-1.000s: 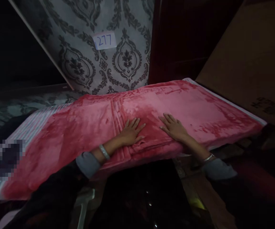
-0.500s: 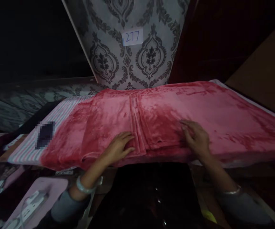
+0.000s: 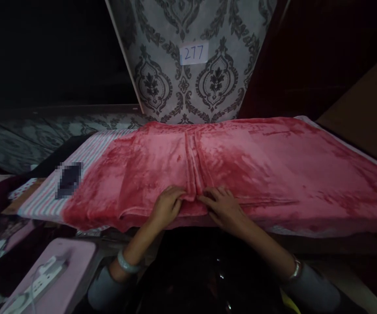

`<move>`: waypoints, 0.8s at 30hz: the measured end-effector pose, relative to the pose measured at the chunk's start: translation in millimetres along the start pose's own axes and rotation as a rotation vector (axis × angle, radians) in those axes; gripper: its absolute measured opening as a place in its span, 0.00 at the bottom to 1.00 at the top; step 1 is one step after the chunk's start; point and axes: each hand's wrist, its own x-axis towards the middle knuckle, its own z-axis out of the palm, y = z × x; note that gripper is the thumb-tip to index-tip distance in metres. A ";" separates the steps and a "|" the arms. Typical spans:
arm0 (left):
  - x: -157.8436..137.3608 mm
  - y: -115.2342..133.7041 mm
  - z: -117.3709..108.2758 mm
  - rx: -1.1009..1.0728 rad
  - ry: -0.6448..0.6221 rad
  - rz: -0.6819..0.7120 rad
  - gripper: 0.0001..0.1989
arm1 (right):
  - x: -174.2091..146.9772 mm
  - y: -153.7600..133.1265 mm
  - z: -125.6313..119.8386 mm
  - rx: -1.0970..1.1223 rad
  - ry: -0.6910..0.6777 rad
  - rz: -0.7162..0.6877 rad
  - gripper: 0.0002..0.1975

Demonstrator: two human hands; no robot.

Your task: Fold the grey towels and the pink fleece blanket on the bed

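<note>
Both hands have drawn together since the earlier view, meeting at the near edge of the pink fleece blanket point(image 3: 240, 165). Left hand point(image 3: 167, 205): fingers curled over the central fold ridge, gripping it; fingertips hidden in the pile. Right hand point(image 3: 224, 207): fingers together, pressed flat just beside the ridge. Blanket lies over a striped sheet point(image 3: 86, 155). Behind the blanket stands a patterned panel point(image 3: 175, 78) labelled 277 point(image 3: 194, 53); surroundings too dark to make out.

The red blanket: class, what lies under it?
A striped cloth shows beyond the red blanket at its left end; whatever supports both is hidden.
</note>
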 end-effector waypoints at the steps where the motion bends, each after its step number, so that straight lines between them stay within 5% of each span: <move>1: 3.6 -1.5 -2.8 -0.071 0.043 -0.043 0.14 | 0.5 -1.3 1.3 -0.009 0.014 -0.012 0.25; 7: 24.5 -6.2 -25.7 -0.206 0.221 -0.284 0.13 | 14.9 -0.1 7.3 0.235 0.073 -0.066 0.09; 16: 33.3 1.6 -31.7 -0.155 0.288 -0.170 0.13 | 54.0 9.7 12.6 0.409 -0.010 0.393 0.08; 24: 30.6 -1.3 -24.9 -0.029 0.311 -0.024 0.12 | 62.2 -0.9 10.4 0.263 -0.110 0.400 0.06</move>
